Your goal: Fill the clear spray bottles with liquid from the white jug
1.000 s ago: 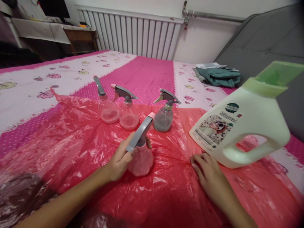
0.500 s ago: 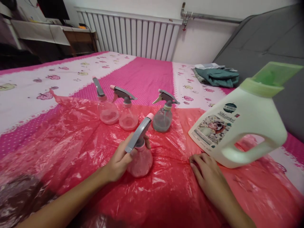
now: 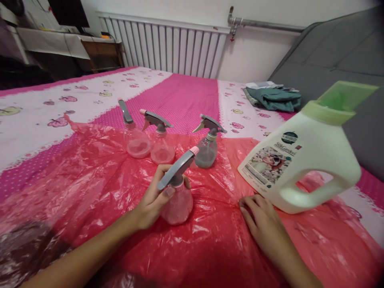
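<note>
My left hand [image 3: 154, 200] is wrapped round the neck of a small clear spray bottle [image 3: 179, 206] with a grey trigger head and pink nozzle. The bottle stands on a red plastic sheet [image 3: 210, 248], its nozzle pointing away to the right. My right hand [image 3: 264, 218] rests on the sheet with bent fingers, thumb and index tips close together; whether they pinch anything is hidden. Beside it a large white detergent bottle [image 3: 315, 160] with a green cap stands close to the knuckles.
Behind the held bottle stand two pink-nozzled spray bottles [image 3: 137, 144] [image 3: 162, 150] and a grey one [image 3: 206, 152] with cloudy liquid. Folded clothes [image 3: 274, 97] lie farther back on the patterned bed cover [image 3: 192, 96]. A grey headboard [image 3: 336, 60] rises at the right, a radiator [image 3: 168, 44] behind.
The held bottle's trigger head has turned slightly, its pink nozzle shifting right and a little lower. My left fingers have shifted around the neck. My right hand stays put.
</note>
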Available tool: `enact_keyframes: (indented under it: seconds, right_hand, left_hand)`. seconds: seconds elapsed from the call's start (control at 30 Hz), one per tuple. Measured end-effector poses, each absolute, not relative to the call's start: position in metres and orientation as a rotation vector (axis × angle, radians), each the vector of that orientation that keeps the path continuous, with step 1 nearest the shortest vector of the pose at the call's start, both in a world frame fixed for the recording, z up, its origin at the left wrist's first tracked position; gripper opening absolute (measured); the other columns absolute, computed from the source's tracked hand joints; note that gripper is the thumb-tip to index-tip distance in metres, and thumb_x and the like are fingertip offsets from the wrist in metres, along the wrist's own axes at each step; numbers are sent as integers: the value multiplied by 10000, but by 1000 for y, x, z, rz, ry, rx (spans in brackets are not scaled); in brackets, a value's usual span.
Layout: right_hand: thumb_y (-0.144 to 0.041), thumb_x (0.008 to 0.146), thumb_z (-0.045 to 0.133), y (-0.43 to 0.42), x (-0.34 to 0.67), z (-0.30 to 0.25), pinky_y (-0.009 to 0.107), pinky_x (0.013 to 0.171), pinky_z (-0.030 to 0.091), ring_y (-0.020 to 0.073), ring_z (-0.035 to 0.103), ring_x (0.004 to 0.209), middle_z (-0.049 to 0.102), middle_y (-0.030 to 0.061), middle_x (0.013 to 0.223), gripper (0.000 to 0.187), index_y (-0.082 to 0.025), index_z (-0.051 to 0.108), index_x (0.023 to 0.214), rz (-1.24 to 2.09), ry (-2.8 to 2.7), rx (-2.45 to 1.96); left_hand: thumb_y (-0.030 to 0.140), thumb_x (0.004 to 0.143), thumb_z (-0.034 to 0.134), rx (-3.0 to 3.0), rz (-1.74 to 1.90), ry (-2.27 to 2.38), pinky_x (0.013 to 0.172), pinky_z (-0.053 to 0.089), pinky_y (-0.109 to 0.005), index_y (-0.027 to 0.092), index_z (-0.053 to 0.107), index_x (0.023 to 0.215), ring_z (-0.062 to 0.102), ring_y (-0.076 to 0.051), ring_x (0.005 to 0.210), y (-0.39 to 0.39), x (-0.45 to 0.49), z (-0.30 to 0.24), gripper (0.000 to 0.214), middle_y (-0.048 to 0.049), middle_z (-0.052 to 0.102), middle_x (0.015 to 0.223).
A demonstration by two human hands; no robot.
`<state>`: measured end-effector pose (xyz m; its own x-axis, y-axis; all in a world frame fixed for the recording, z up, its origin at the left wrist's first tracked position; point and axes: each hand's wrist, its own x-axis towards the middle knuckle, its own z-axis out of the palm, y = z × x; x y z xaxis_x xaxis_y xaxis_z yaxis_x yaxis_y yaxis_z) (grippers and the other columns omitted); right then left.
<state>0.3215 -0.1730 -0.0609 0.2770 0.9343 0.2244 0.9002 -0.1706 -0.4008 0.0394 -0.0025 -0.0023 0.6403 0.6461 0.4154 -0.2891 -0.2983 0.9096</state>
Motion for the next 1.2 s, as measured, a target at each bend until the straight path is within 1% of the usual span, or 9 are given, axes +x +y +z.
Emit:
enact_keyframes:
  seconds: [0.2,0.37,0.57,0.63,0.73,0.8,0.9,1.03,1.2]
  right_hand:
    - [-324,1061,445,-173,321,-62,504,927,493,298,582,966,644,97,1006,267,-236,686,984,94,-1636,-2100]
    - [-333,1065,442,-174,322,-62,500,930,494,296,580,973,644,98,1016,276,-238,688,986,105,-1642,-2095]
    - [-343,1059,442,-173,323,-62,499,909,490,299,578,962,639,97,998,284,-241,690,967,103,-1647,-2088]
    - [-352,1061,439,-173,323,-62,498,904,488,298,575,953,638,97,999,289,-241,689,967,98,-1640,-2089]
    - [-363,1066,433,-173,324,-63,499,902,487,295,572,946,638,95,997,294,-240,681,967,97,-1639,-2084]
    - [-365,1068,432,-173,324,-64,499,903,487,295,575,951,641,95,1002,292,-240,680,974,100,-1642,-2078]
    - [-360,1067,438,-173,324,-63,496,905,486,294,578,957,641,91,1005,282,-244,680,980,101,-1648,-2070]
    - [-352,1062,446,-173,324,-64,493,906,484,291,574,947,637,91,996,274,-243,682,975,95,-1646,-2068]
    - [-352,1059,451,-173,324,-64,488,895,485,294,576,950,633,88,993,269,-241,683,978,89,-1644,-2070]
  left_hand:
    - [556,1080,541,1627,957,318,900,475,-403,226,544,1206,672,-264,976,-2,39,-5,353,-90,715,1060]
    - [557,1070,556,1654,975,305,899,480,-392,217,583,1182,662,-262,976,0,39,-6,359,-86,695,1050]
    - [567,1101,480,1765,923,339,943,473,-400,189,645,1100,653,-276,1024,1,38,-4,413,-108,701,1094]
    - [544,1108,481,1778,930,321,940,479,-391,195,637,1111,650,-265,1023,0,37,-6,383,-101,694,1097]
    - [511,1098,546,1748,958,320,887,489,-358,229,568,1199,643,-228,969,-1,37,-10,300,-70,676,1075]
    - [500,1090,578,1737,966,317,863,486,-343,248,519,1232,643,-212,949,-1,38,-11,295,-56,676,1059]
    - [495,1092,580,1740,962,292,884,482,-342,256,492,1241,649,-210,982,-1,38,-11,295,-56,690,1075]
    - [497,1086,594,1724,955,297,873,480,-341,258,501,1221,644,-207,978,-1,37,-11,290,-51,682,1076]
    - [566,1093,529,1699,960,303,876,490,-362,226,581,1188,659,-233,996,-1,37,-9,356,-62,646,1050]
